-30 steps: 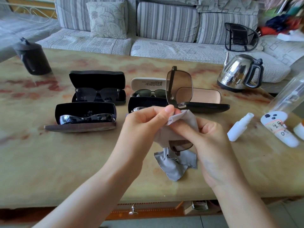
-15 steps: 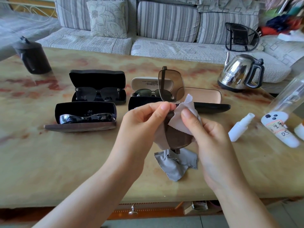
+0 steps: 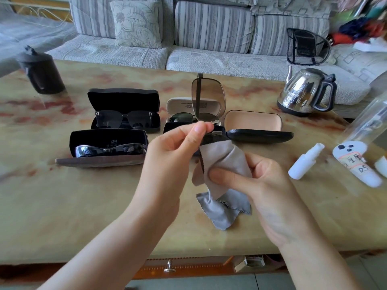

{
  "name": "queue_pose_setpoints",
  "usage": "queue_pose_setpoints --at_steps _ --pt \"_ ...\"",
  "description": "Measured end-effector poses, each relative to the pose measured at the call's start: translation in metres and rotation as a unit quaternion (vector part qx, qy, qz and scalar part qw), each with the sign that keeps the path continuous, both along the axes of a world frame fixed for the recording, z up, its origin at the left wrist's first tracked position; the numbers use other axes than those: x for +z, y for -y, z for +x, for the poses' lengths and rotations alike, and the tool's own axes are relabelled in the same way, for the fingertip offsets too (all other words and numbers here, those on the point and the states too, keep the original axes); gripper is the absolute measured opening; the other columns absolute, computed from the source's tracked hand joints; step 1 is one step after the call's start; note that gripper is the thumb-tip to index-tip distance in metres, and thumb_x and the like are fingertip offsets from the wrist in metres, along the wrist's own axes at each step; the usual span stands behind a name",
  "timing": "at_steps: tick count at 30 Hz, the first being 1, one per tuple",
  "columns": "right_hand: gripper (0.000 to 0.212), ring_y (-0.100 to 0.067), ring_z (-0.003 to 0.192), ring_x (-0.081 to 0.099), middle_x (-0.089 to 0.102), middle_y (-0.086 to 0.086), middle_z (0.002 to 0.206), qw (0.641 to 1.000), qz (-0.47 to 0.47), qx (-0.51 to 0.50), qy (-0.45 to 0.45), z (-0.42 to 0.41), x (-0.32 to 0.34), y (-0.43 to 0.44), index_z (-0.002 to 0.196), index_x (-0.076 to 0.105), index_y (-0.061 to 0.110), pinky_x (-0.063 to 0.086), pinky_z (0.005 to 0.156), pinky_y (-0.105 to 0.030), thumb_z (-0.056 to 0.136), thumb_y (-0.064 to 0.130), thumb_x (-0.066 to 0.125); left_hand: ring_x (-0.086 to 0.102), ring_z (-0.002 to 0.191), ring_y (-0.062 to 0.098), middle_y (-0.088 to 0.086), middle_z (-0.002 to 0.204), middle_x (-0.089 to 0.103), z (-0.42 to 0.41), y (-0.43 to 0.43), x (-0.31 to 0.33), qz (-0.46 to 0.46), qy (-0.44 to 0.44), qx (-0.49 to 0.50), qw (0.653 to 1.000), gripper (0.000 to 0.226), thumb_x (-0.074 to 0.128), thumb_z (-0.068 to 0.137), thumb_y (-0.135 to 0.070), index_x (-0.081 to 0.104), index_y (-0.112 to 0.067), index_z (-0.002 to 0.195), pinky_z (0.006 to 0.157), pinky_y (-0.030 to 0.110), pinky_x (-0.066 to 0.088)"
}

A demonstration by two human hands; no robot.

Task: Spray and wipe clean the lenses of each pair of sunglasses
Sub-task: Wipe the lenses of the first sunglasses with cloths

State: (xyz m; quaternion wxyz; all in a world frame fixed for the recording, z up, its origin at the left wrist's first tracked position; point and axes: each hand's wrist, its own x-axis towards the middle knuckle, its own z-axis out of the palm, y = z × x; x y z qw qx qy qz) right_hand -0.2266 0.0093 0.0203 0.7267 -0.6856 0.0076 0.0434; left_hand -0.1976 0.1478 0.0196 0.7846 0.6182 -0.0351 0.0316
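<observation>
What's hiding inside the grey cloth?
One lens of the brown sunglasses: only its dark top edge shows above the grey cloth. The rest is covered by the cloth and the right hand that grips it.

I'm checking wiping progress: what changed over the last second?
The right hand slid the grey cloth down over the lower lens of the brown sunglasses, now covering most of it, thumb pressing the cloth. The left hand still pinches the frame at the bridge. Spray bottle and kettle stayed put.
</observation>
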Motion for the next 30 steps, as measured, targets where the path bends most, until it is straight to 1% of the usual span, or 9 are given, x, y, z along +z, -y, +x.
queue_pose_setpoints --at_steps 5,8,11,15,20,25,27,29,30 --pt "0.038 -0.019 0.07 0.071 0.075 -0.009 0.078 0.999 0.016 -0.038 0.005 0.001 -0.002 -0.003 0.08 0.077 0.011 0.053 0.06 -0.024 0.049 0.033 0.08 0.052 0.061 0.006 -0.005 0.067 0.063 -0.004 0.005 0.0 0.019 0.003 -0.035 0.999 0.024 0.058 0.081 -0.037 0.073 -0.019 0.078 0.052 0.016 0.043" --pt "0.032 -0.013 0.068 0.068 0.074 -0.007 0.075 0.997 0.04 -0.058 0.017 0.003 -0.001 -0.002 0.079 0.078 0.01 0.053 0.059 -0.019 0.056 0.032 0.076 0.06 0.069 0.004 -0.004 0.072 0.068 -0.005 0.005 -0.002 0.024 0.009 -0.065 0.998 0.025 0.057 0.087 -0.03 0.073 -0.011 0.084 0.063 0.014 0.048" --pt "0.03 -0.012 0.07 0.068 0.073 -0.008 0.076 0.997 0.055 -0.053 0.014 0.004 -0.001 -0.001 0.079 0.078 0.009 0.054 0.06 -0.019 0.06 0.032 0.074 0.061 0.07 0.005 -0.004 0.072 0.068 -0.004 0.005 -0.004 0.035 0.009 -0.072 0.997 0.023 0.057 0.091 -0.027 0.072 -0.013 0.081 0.065 0.014 0.048" --pt "0.025 -0.014 0.071 0.068 0.074 -0.008 0.077 0.999 0.037 -0.006 0.016 0.004 -0.001 -0.001 0.078 0.078 0.012 0.054 0.061 -0.021 0.062 0.031 0.074 0.06 0.069 0.006 -0.006 0.07 0.067 -0.002 0.002 -0.003 0.025 -0.003 -0.064 0.998 0.025 0.058 0.081 -0.035 0.072 -0.014 0.08 0.062 0.016 0.048" --pt "0.023 -0.02 0.074 0.069 0.075 -0.016 0.081 0.998 -0.027 0.046 0.019 0.003 -0.001 0.007 0.079 0.077 0.01 0.051 0.064 -0.022 0.064 0.027 0.075 0.059 0.079 0.01 -0.006 0.075 0.067 0.003 -0.006 -0.002 0.038 -0.003 -0.047 0.998 0.024 0.059 0.077 -0.041 0.073 -0.021 0.079 0.079 0.028 0.046" --pt "0.029 -0.023 0.072 0.065 0.073 -0.023 0.085 0.996 -0.067 0.055 0.021 0.004 -0.003 0.014 0.081 0.073 0.002 0.046 0.065 -0.031 0.066 0.027 0.078 0.054 0.068 0.0 -0.016 0.064 0.061 0.006 -0.01 0.001 0.048 0.015 -0.052 0.997 0.024 0.058 0.077 -0.041 0.072 -0.021 0.078 0.075 0.016 0.045" --pt "0.022 -0.023 0.075 0.068 0.073 -0.024 0.084 0.996 -0.055 0.07 0.027 0.004 -0.002 0.017 0.08 0.074 0.003 0.048 0.069 -0.031 0.073 0.023 0.077 0.059 0.078 0.005 -0.01 0.075 0.067 0.007 -0.012 0.001 0.055 0.018 -0.064 0.996 0.025 0.062 0.079 -0.042 0.073 -0.02 0.079 0.091 0.027 0.047" --pt "0.012 -0.017 0.076 0.072 0.076 -0.012 0.08 0.996 -0.035 0.064 0.057 0.004 0.0 0.02 0.077 0.076 0.009 0.052 0.07 -0.022 0.077 0.019 0.07 0.062 0.088 0.013 -0.002 0.083 0.07 0.008 -0.014 0.002 0.056 0.021 -0.07 0.996 0.026 0.064 0.082 -0.043 0.074 -0.018 0.081 0.104 0.04 0.043" --pt "0.013 -0.014 0.078 0.072 0.076 -0.007 0.081 0.995 -0.043 0.047 0.082 0.004 0.001 0.02 0.078 0.077 0.013 0.053 0.072 -0.018 0.077 0.022 0.068 0.062 0.089 0.014 -0.001 0.084 0.07 0.008 -0.015 0.002 0.056 0.021 -0.072 0.996 0.027 0.062 0.082 -0.041 0.074 -0.017 0.082 0.105 0.042 0.042"
